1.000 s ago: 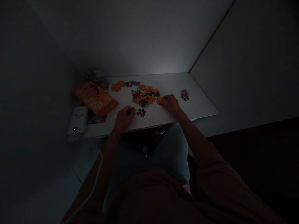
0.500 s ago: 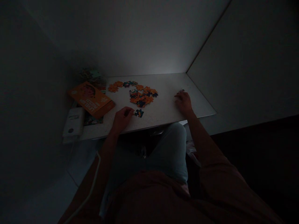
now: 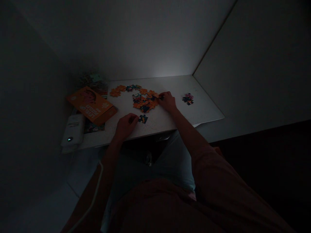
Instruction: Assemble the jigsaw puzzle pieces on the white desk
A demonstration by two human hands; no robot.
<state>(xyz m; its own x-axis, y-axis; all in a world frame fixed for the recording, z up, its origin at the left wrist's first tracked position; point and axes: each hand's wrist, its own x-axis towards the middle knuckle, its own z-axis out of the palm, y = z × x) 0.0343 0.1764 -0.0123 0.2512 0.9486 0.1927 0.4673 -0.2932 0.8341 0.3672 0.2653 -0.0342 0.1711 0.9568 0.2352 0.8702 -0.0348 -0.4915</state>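
Loose orange and dark jigsaw pieces [image 3: 145,103] lie heaped in the middle of the white tabletop [image 3: 167,119]. At the right edge of that heap is my right hand [image 3: 168,102], its fingertips pinched on a dark jigsaw piece [image 3: 161,97]. My left hand [image 3: 126,125] rests near the front edge, with thumb and finger closed at the left side of a dark teal jigsaw piece [image 3: 143,119]. Over on the right a small cluster of pink and dark pieces [image 3: 188,99] lies by itself.
An orange puzzle box [image 3: 91,105] lies tilted at the left over a printed picture [image 3: 94,127]. In front of it sits a white device [image 3: 73,127] with a cable. More pieces [image 3: 91,79] are piled behind the box. Walls stand behind and to the right.
My right hand has moved left from the pink and dark cluster to the heap's right edge, uncovering the cluster. My left hand has stayed by the teal piece. A light now shows on the device.
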